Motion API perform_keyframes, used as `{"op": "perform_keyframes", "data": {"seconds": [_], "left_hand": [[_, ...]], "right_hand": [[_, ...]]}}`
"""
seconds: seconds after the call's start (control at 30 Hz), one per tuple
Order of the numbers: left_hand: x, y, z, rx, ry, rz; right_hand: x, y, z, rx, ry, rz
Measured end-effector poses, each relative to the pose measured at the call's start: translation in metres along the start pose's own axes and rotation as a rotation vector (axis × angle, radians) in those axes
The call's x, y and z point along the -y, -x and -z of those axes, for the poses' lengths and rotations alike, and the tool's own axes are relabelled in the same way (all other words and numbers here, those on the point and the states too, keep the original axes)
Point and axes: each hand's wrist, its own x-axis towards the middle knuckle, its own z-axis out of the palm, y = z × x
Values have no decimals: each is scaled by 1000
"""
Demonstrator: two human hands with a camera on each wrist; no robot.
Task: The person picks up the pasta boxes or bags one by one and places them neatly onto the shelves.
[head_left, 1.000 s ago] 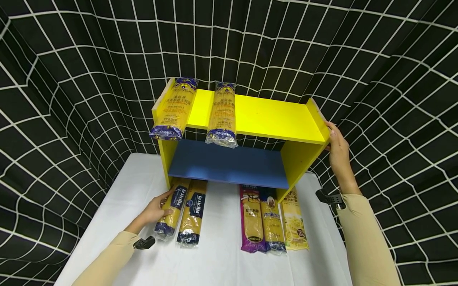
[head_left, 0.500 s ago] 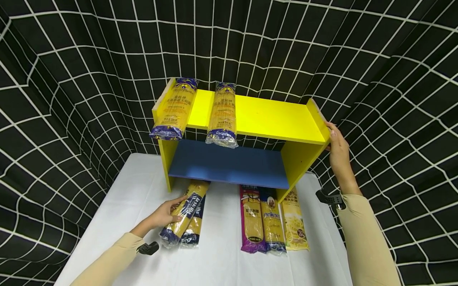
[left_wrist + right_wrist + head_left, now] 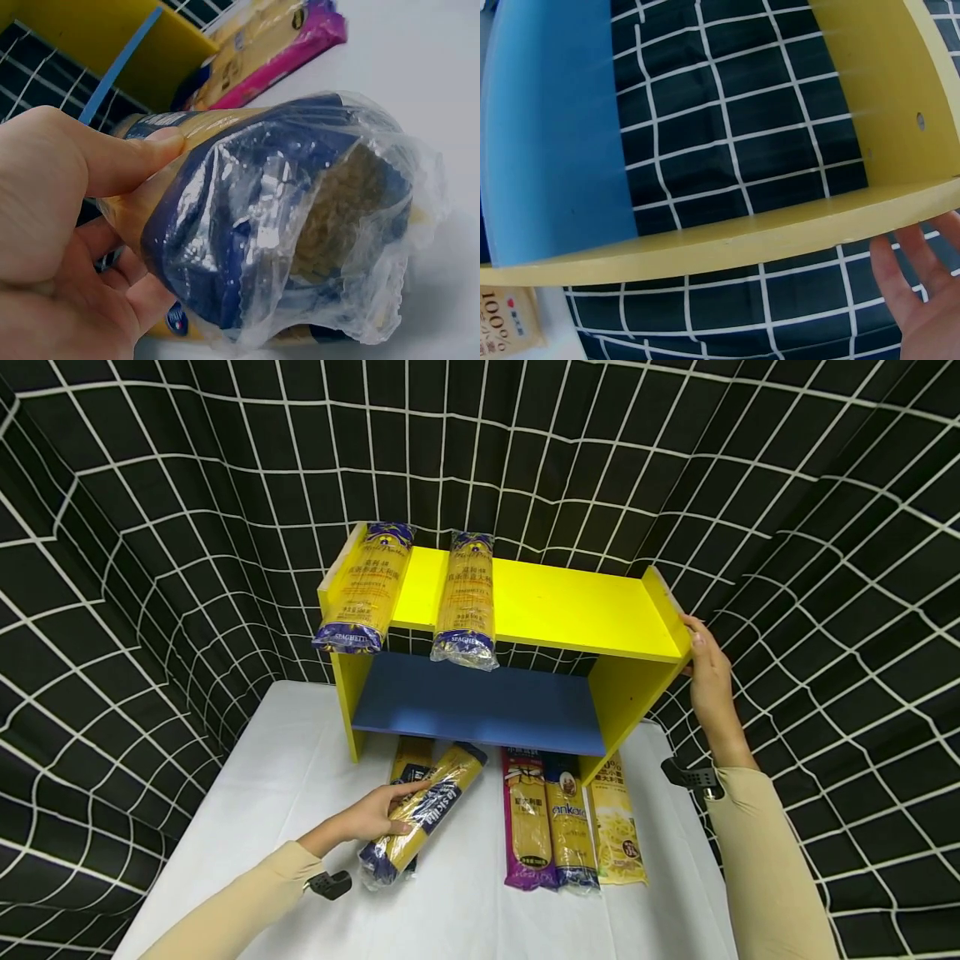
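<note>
My left hand [image 3: 384, 814] grips a clear-ended spaghetti packet [image 3: 433, 810] with a dark blue "la sicilia" label. The packet slants up to the right, with its lower end facing the camera in the left wrist view; my thumb lies on top and the fingers beneath. A second la sicilia packet [image 3: 411, 758] lies on the table behind it, partly covered. My right hand [image 3: 710, 681] rests against the outer side of the shelf unit's right panel [image 3: 637, 693], near the top; the right wrist view has its fingers [image 3: 891, 277] fairly straight, tips hidden by the panel.
The yellow shelf unit has a blue middle shelf [image 3: 480, 702]. Two spaghetti packets [image 3: 365, 589] lie on its top board, ends overhanging. At the lower right lie a purple pasta packet [image 3: 531, 827], an ankara packet [image 3: 572, 827] and a yellow one [image 3: 617, 827] on the white-covered table [image 3: 480, 910].
My left hand has lifted the la sicilia packet from the left and carried it right across the second one, turning it to slant rightward. My right hand has stayed on the panel.
</note>
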Motion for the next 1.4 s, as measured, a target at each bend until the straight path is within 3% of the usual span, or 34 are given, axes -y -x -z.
{"op": "perform_keyframes", "data": {"seconds": [0.33, 0.57, 0.8, 1.1, 1.4], "left_hand": [[-23, -17, -3, 74, -93, -40], [-30, -30, -2, 128, -168, -98], [-43, -39, 0, 204, -157, -103], [-71, -49, 7, 265, -163, -149], [-113, -51, 17, 281, -129, -159]], "right_hand": [[1, 0, 0, -4, 4, -4], [0, 0, -1, -5, -3, 9], [0, 0, -1, 0, -9, 25], [2, 0, -1, 0, -14, 28], [1, 0, -1, -6, -13, 27]]}}
